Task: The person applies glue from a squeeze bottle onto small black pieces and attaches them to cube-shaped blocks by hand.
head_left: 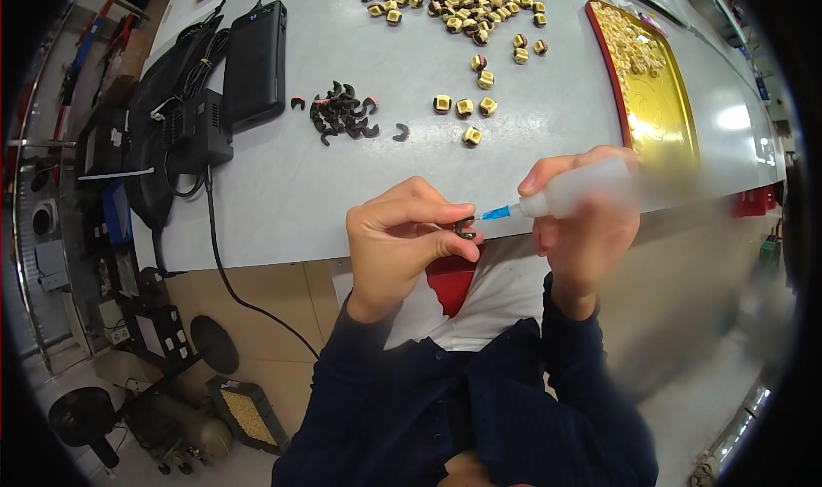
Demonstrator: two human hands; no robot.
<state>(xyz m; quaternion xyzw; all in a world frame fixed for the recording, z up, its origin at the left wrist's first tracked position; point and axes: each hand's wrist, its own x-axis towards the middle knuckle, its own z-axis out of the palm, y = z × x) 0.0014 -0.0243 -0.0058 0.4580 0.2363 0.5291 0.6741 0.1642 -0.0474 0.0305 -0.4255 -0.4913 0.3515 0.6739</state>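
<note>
Between thumb and fingers, my left hand (pixel 390 245) pinches a small black C-shaped piece (pixel 464 228) over the table's near edge. My right hand (pixel 578 243) is closed round a translucent white squeeze bottle (pixel 591 187), tilted sideways. The bottle's blue needle tip (pixel 497 214) points left and ends right by the black piece; whether the two touch I cannot tell. A pile of similar black curved pieces (pixel 342 110) lies on the table beyond my left hand. Farther off, several small yellow-and-dark blocks (pixel 472 136) are set apart from a large heap of the same kind (pixel 462 7).
A red-rimmed gold tray (pixel 659 114) at the right holds pale yellow pieces (pixel 634 50). At the left lie a black flat device (pixel 255 65), a black adapter box (pixel 199 127) and a cable (pixel 221 256) hanging over the edge. A dark bin (pixel 248 414) of pale pieces stands below, lower left.
</note>
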